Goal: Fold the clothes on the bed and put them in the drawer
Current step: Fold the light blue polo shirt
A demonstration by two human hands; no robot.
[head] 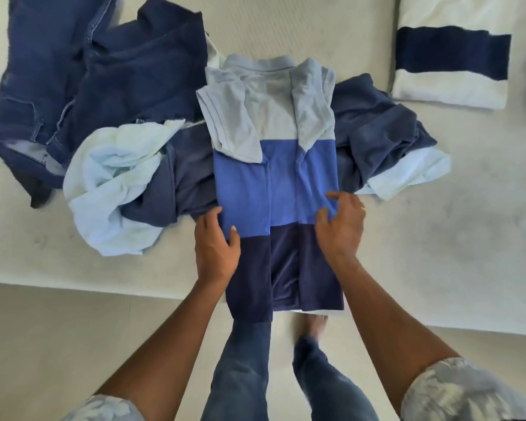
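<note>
Polo side edges gripped by left hand, right hand; hem overhangs bed edge; open room right.

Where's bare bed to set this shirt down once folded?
Widest patch: bed right of the navy heap, below the white-and-navy piece. A smaller strip lies by the near edge, left of the pale cloth. Middle and far left are crowded.

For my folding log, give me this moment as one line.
step: folding shirt | left grip: holds shirt's left edge | right grip: holds its right edge | sleeves: folded in | hem: overhangs bed
</note>
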